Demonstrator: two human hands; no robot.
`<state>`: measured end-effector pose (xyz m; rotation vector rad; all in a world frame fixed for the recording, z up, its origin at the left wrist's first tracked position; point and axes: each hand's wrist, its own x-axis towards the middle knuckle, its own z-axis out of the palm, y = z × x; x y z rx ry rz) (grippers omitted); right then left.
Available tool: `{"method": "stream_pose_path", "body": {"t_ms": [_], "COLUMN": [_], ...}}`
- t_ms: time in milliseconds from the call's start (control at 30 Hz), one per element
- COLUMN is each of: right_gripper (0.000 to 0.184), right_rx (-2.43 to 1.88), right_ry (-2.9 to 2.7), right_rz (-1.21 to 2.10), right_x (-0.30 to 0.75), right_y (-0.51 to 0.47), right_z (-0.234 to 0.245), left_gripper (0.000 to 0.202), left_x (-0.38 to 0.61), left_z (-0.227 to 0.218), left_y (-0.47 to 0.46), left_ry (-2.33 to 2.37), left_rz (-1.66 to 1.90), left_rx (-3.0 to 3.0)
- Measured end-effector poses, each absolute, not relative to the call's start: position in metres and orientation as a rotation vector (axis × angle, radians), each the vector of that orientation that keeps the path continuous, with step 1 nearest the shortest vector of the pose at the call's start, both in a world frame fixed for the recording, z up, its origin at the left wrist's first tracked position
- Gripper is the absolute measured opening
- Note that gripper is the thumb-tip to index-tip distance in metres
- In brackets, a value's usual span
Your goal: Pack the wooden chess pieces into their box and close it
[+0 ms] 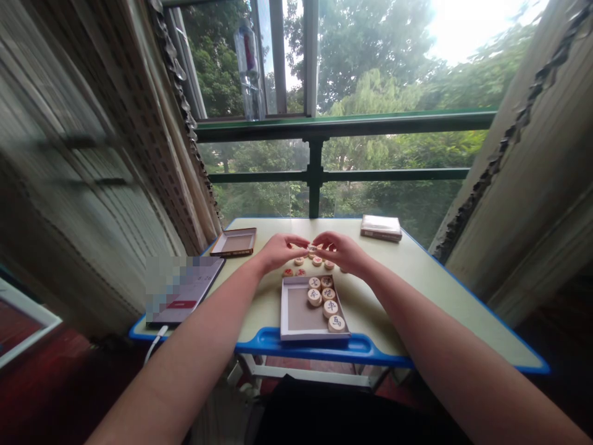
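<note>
My left hand [282,248] and my right hand [340,252] meet over the middle of the table, fingers curved inward around several round wooden xiangqi pieces. One piece with a dark character [312,248] shows between the two sets of fingertips; the hands partly hide the others. Closer to me on the tabletop lie loose pieces, among them a red-marked piece [288,272] and another light piece [317,261]. Below the hands, a shallow open box [291,332] holds several dark-marked pieces along its right side, including a piece [336,323] at its near corner.
At the table's back left lies another shallow box part [234,251]. A tablet [197,293] with a white cable rests at the left edge. A flat, closed-looking case [381,228] sits at the back right. Beyond the table are a green railing [389,122] and a plastic bottle [250,80].
</note>
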<state>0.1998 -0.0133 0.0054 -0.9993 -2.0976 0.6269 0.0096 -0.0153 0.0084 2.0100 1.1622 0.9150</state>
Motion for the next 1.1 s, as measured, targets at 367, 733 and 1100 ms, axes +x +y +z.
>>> {"method": "stream_pose_path", "body": {"t_ms": [367,733,1100], "right_gripper": [0.020,0.024,0.028], "right_rx": [-1.044,-1.032,-1.076], "right_ry": [-1.984,-2.016,-1.971], "right_rz": [0.661,0.584,0.547], "right_x": [0.1971,0.1966,0.1991], "right_y": [-0.0135,-0.0157,-0.0196], "right_z": [0.0025,0.0003,0.0018], "left_gripper": [0.042,0.042,0.041], "left_x": [0.0111,0.0111,0.0141], "left_z": [0.0030,0.0047,0.0018], "left_y": [-0.0142,-0.0169,-0.0233], "left_ry": [1.156,1.215,1.176], "left_rz": [0.971,1.080,1.160], "left_rx": [1.991,2.072,2.084]}}
